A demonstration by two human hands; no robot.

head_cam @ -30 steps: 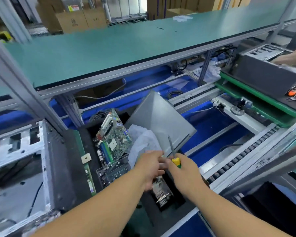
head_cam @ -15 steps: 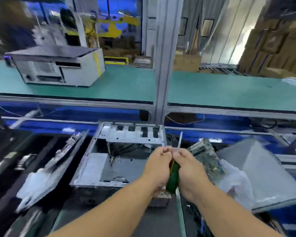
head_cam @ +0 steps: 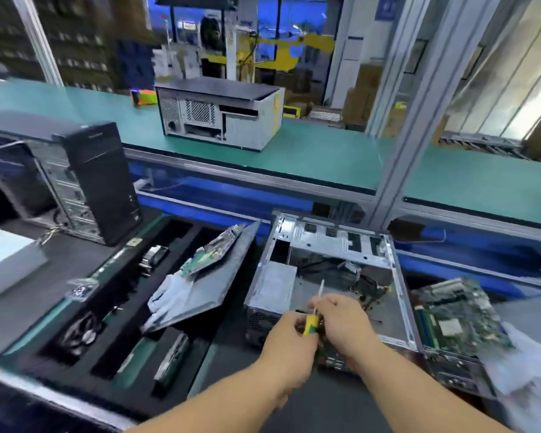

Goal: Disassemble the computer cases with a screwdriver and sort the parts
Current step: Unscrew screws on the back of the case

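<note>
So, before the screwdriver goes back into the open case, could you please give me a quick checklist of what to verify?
1. Screwdriver in hand: ok. Both the left hand and the right hand are closed around it, shaft pointing up.
2. Grip settled in one working hand: not ok, both hands are on it.
3. Open case accessible: ok, its top side is open directly ahead of the hands.
4. Parts left inside: cannot tell, blur hides detail beyond cables and a metal box.
5. Place for removed boards: ok, a motherboard already lies right of the case.
6. Sorting tray on the left reachable: ok.
</note>
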